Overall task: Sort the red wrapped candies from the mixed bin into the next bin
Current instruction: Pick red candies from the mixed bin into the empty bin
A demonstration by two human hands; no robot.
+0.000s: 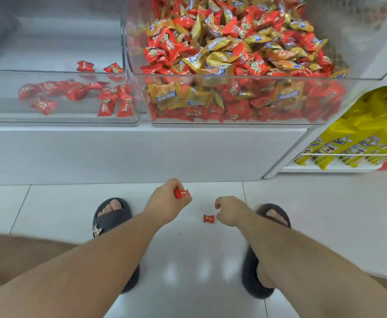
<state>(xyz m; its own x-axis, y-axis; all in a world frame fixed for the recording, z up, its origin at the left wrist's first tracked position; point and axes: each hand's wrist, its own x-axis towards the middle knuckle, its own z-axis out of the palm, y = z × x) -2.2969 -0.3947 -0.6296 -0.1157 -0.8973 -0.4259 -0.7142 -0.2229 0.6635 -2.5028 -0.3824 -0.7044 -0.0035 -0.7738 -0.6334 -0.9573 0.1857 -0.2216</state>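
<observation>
The clear mixed bin [360, 72] on the right holds a heap of red and gold wrapped candies. The clear bin beside it on the left [50, 115] holds several red candies [109, 97]. Both my hands are low, over the floor below the bins. My left hand [167, 203] pinches a red candy [182, 193] between thumb and fingers. My right hand [229, 211] has its fingers curled, with nothing visible in it. Another red candy [209, 218] lies on the tile just left of that hand, apart from it.
A white shelf front [142, 154] runs below the bins. Yellow snack packs [360, 138] stand in a wire rack at the right. My feet in dark slippers [112, 214] stand on the glossy tiled floor either side of my hands.
</observation>
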